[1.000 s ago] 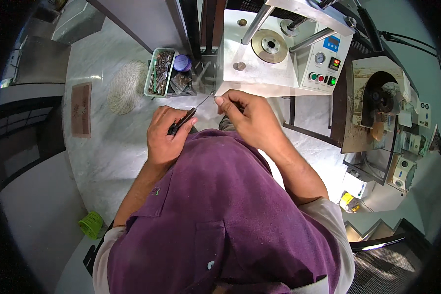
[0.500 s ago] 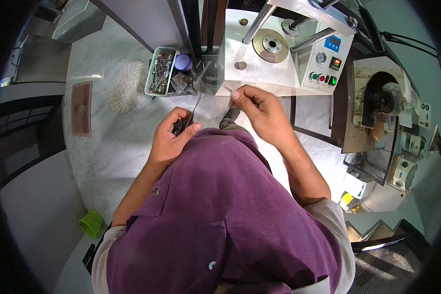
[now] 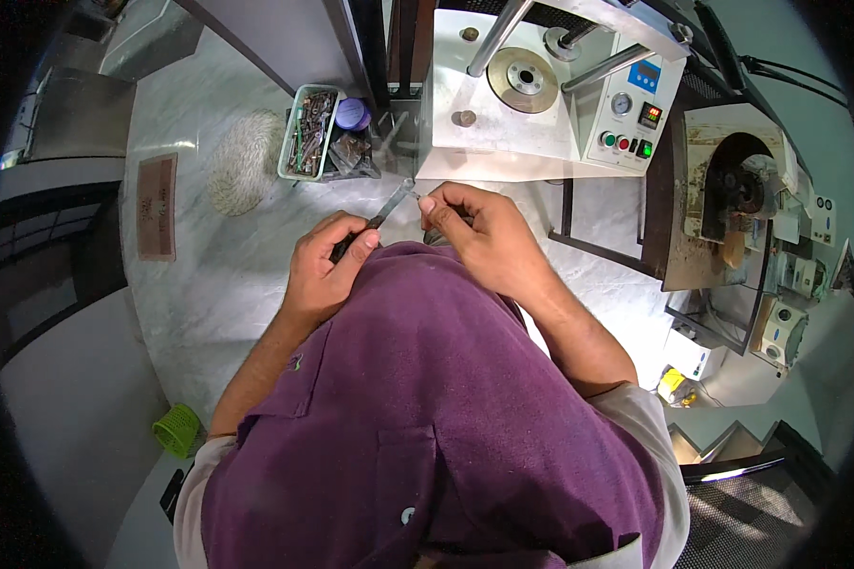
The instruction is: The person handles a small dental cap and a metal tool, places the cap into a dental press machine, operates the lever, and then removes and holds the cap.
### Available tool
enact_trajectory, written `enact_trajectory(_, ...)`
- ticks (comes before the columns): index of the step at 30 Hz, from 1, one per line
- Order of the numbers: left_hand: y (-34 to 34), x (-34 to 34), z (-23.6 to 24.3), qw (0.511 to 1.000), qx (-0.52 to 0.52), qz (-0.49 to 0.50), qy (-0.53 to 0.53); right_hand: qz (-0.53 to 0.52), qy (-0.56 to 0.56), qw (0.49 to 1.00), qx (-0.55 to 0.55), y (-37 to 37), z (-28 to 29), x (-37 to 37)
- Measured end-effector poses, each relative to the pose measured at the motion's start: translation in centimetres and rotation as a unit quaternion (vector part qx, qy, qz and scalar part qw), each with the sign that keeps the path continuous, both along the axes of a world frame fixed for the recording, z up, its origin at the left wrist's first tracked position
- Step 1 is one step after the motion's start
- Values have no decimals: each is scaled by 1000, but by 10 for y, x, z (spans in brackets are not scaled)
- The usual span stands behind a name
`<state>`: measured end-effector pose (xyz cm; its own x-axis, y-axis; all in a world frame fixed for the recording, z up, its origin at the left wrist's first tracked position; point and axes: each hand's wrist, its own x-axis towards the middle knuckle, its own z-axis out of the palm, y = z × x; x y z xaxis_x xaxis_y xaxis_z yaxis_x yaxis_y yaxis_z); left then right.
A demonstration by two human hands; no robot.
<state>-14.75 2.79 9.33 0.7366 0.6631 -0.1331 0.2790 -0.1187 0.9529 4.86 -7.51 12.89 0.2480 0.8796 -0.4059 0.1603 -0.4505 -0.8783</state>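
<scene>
My left hand is wrapped round the dark handle of a narrow grey-bladed knife, its blade slanting up and to the right. Thumb and forefinger of my right hand pinch a small thin piece, too small to name, right by the blade's tip. Whether piece and blade touch, I cannot tell. Both hands are close together in front of my purple apron, just short of the white machine.
On the machine are a round metal plate, posts and a control panel. Left of it stand a tub of small metal parts and a purple-lidded container. A woven mat and a green basket lie further left.
My right hand has come left and down toward the knife. The knife has tilted further to the right, bringing its tip up to the small piece in my right fingers.
</scene>
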Motion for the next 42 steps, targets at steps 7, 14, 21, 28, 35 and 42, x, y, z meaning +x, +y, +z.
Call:
enact_trajectory(7,-2,1,1,1000,25,-3,13,-67,-97,992,42,-1,-7,2)
enact_trajectory(14,-4,-1,-1,1000,-28,-10,7,-27,-2,990,138,-9,-22,18)
enact_trajectory(21,-3,-3,1,999,-31,-31,-4,-17,-21,998,49,-4,-12,10)
enact_trajectory(28,-3,-3,0,998,-54,-33,-16,29,-5,999,38,-3,6,7)
enact_trajectory(35,-3,-3,-2,996,-74,-33,-30,23,-12,999,19,0,6,4)
enact_trajectory(42,-1,-6,-3,997,-57,-43,-40,-5,25,1000,5,4,-11,12)
